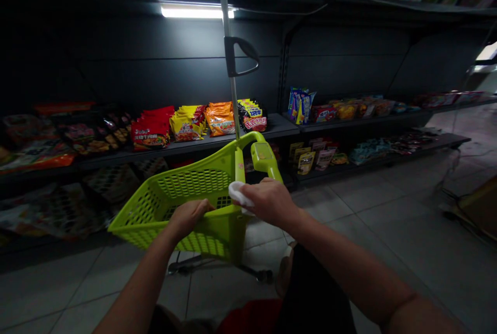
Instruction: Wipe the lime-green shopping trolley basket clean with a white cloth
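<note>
A lime-green plastic shopping cart (217,233) with perforated basket walls stands on the tiled floor in front of me. My left hand (191,216) is closed over the near rim of the basket. In my right hand (272,200) is a white cloth (239,194), bunched between the fingers and held at the basket's rear corner, by the cart's handle. The green handle (267,155) curves up behind that corner. From the cart rises a thin upright pole (234,90) with a grey loop grip (243,57) on it. Nothing shows in the visible part of the basket.
Dark shelves hold red noodle packs (152,128), yellow packs (188,122) and orange packs (220,119). Small snack bags (306,162) lie on the lower shelf. A lit tube lamp (196,11) hangs above. At the right edge stands a brown box-like object (479,204).
</note>
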The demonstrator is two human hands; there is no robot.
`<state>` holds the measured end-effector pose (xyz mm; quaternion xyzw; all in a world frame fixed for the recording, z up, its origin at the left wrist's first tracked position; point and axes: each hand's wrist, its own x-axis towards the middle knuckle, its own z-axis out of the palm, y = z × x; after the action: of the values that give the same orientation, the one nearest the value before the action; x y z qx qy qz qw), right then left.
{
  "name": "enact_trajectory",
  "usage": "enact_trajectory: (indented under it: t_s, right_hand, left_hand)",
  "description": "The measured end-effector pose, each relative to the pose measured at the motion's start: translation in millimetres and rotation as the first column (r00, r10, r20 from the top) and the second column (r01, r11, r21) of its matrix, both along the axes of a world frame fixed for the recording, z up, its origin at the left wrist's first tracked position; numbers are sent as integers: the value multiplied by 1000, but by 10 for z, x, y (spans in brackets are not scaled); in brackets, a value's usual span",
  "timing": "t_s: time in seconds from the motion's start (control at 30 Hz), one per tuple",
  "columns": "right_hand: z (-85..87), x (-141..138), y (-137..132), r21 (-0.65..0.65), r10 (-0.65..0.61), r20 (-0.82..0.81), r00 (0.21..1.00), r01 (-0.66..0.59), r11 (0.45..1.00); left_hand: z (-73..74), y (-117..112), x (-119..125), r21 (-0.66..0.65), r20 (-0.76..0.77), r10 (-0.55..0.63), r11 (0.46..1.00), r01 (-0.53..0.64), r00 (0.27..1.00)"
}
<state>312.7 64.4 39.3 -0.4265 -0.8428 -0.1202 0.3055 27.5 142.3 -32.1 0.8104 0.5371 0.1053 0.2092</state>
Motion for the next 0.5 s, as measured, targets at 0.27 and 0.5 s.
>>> enact_trajectory:
  t_s: [0.27, 0.5]
  right_hand:
    - [120, 112, -112, 60, -7, -308, 951, 27, 998]
    - [-810, -301, -212, 129, 144, 168, 975, -166, 978]
  left_hand:
    - [6, 3, 2, 36, -74, 18, 999, -16, 997]
    - [-17, 90, -22, 68, -95, 39, 997, -32, 995]
